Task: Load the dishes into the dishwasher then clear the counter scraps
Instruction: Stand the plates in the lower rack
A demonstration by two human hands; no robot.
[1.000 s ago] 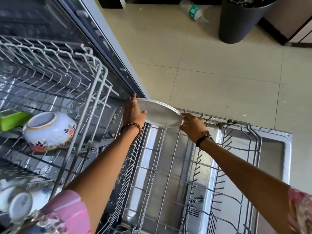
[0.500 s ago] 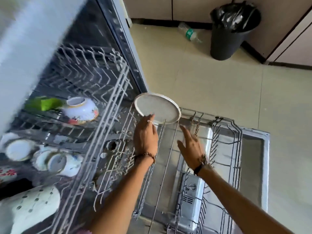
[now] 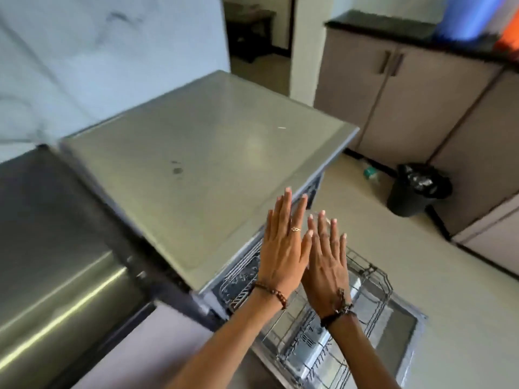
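Above the grey counter (image 3: 202, 153) edge, our left hand (image 3: 283, 248) and right hand (image 3: 325, 265) now hover spread and empty; plate released, loading continues.

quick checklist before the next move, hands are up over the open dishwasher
1. Left hand empty, fingers straight: ok.
2. Right hand empty, fingers straight: ok.
3. Grey wire lower rack pulled out over the open door: ok.
4. Round plate seated in the rack: cannot tell, the hands hide that spot.
5. Grey steel counter top free of scraps: not ok, small dark specks show.
6. Black bin on the floor, open: ok.
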